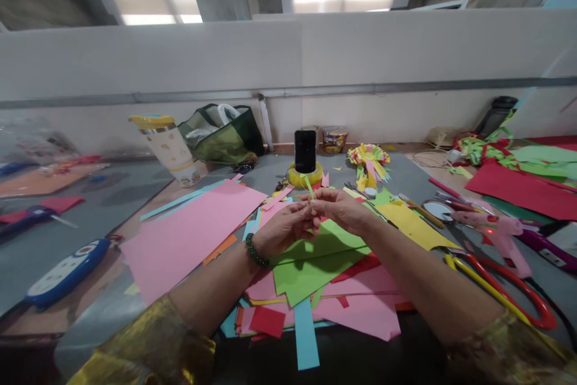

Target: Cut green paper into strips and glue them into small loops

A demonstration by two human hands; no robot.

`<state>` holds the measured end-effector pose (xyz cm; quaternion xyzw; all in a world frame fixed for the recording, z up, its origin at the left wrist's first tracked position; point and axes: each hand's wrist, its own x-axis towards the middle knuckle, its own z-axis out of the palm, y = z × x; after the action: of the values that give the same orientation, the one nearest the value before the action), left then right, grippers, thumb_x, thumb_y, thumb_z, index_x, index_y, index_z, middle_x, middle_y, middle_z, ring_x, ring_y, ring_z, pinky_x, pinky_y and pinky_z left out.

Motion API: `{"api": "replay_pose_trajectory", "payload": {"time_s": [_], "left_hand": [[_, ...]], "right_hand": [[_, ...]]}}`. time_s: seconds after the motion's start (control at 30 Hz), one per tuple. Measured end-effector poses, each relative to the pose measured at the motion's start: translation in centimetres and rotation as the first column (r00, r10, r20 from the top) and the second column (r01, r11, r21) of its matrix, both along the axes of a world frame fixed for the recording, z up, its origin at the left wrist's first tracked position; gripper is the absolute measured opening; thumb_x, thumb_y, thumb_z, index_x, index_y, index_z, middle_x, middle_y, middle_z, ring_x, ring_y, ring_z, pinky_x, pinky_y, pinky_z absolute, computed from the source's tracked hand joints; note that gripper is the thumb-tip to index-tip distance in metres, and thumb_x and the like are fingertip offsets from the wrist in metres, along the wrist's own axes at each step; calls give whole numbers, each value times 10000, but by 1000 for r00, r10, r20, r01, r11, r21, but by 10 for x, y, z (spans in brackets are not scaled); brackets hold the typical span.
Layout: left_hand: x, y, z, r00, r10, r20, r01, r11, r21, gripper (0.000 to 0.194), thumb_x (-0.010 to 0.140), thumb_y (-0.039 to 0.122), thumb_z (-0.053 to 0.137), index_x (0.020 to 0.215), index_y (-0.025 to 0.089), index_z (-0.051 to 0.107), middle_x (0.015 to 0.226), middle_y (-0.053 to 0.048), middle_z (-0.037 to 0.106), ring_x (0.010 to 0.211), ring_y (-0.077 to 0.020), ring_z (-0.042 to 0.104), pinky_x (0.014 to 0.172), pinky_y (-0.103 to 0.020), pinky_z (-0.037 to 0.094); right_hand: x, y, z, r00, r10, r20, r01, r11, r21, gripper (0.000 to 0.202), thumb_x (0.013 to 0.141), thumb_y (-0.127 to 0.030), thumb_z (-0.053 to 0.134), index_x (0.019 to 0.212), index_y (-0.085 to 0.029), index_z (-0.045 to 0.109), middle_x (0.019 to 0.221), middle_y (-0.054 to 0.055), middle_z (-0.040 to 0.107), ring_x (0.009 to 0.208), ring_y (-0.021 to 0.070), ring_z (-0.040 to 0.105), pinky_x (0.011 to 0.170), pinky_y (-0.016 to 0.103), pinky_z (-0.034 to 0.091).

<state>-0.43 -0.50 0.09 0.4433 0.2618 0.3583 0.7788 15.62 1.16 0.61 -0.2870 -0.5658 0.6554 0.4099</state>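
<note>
My left hand (288, 224) and my right hand (339, 208) meet over the middle of the table, fingertips pinched together. Between them a narrow light-green paper strip (309, 185) sticks up from the fingers; its lower end is hidden by them. A dark beaded bracelet circles my left wrist. Below my hands lie green paper sheets (311, 262), on top of a pile of pink paper (365, 313) and other coloured paper. A blue paper strip (306, 337) hangs over the front edge, beside a red paper piece (267, 321).
A phone (305, 152) stands in a yellow ring behind my hands. Left are a large pink sheet (193, 223), a tumbler (166, 148) and a green bag (225, 133). Right are a paper flower ball (368, 160), red-handled scissors (514, 292) and a pink glue gun (496, 235).
</note>
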Motion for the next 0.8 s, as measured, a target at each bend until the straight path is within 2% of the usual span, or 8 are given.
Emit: {"api": "replay_pose_trajectory", "payload": {"time_s": [0.13,0.23,0.3,0.4,0.53,0.63,0.73,0.8], "left_hand": [[-4,5,2,981,128,-148,-126,992,19,250,656,296,824,782,149,667,801,-36,682,662,-113,649,537,-169,498],[-6,9,5,952,289,-104,-284,957,57,296,709,431,737,809,165,655,794,-32,665,662,-119,632,510,-180,484],[-6,9,7,935,339,-105,-328,938,110,389,682,521,732,833,177,631,777,-15,648,658,-126,623,506,-197,483],[-4,5,7,931,294,-217,-250,946,207,474,539,473,849,819,182,602,710,25,622,604,-108,602,504,-192,448],[-3,1,4,942,184,-279,-110,959,261,437,499,435,871,667,154,582,589,25,600,535,-78,548,526,-197,410],[-2,-1,4,943,178,-279,-111,965,239,409,506,403,865,650,162,568,576,37,588,541,-85,562,560,-214,436],[1,-4,3,933,137,-333,-69,975,209,393,503,364,858,646,169,547,591,40,584,562,-105,604,579,-226,459],[3,-6,0,908,109,-404,-23,977,212,363,535,346,833,656,175,536,587,34,585,557,-121,618,562,-231,455]], "right_hand": [[8,1,10,981,-144,126,132,986,101,384,548,-485,853,664,-176,656,586,-40,604,587,100,543,618,261,446],[16,0,20,936,-210,282,172,973,152,323,548,-401,836,572,-174,609,541,-49,579,541,82,499,547,230,394],[19,-2,25,912,-137,387,98,988,117,261,543,-331,810,537,-171,604,495,-51,561,508,80,487,515,223,376],[18,-5,29,866,8,500,-42,997,57,165,535,-256,764,508,-170,626,459,-50,549,485,80,476,498,221,375],[16,-8,35,811,21,585,-77,995,71,98,555,-248,749,577,-189,674,480,-35,597,479,100,509,496,232,398],[24,-19,46,704,-157,693,-5,974,226,107,602,-279,757,638,-207,686,531,-9,642,494,125,541,496,244,395],[49,-46,58,495,-423,759,50,886,462,136,670,-327,731,740,-211,719,658,28,695,585,158,585,535,259,401],[74,-70,63,409,-503,762,94,853,512,241,728,-418,676,836,-210,731,753,51,719,666,192,623,574,278,431]]}}
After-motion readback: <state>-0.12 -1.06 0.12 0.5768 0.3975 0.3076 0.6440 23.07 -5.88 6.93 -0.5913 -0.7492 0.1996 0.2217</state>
